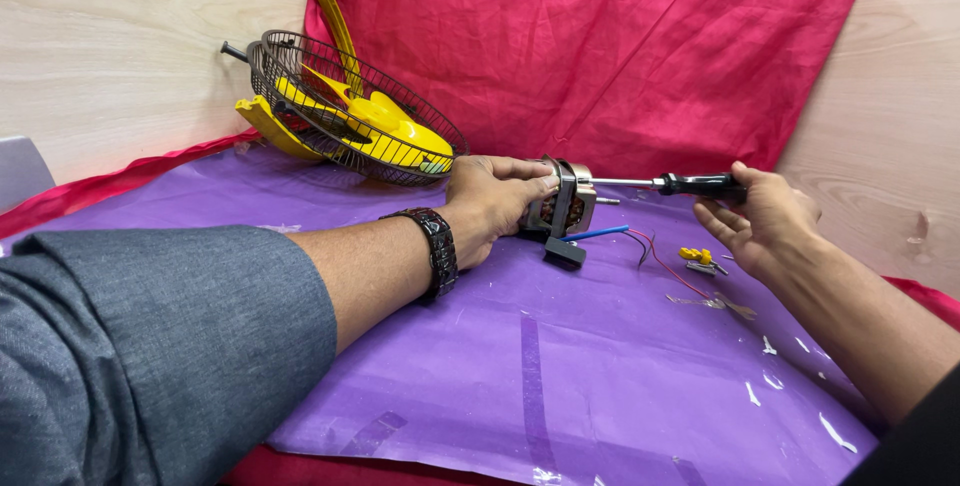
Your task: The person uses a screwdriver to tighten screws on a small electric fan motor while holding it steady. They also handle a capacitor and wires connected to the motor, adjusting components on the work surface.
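Observation:
My left hand (492,203) grips a small electric fan motor (563,204) and holds it on its side on the purple sheet (560,366). My right hand (762,218) holds a black-handled screwdriver (690,184) level, with its metal shaft pointing left and its tip at the motor's face. Blue, red and black wires (632,239) trail from the motor onto the sheet. A dark bracelet (437,249) sits on my left wrist.
A dark wire fan guard with yellow blades (362,111) lies tilted at the back left. A small yellow part and metal bits (700,259) lie near my right hand. Red cloth (600,36) hangs behind, between pale wooden panels (120,36).

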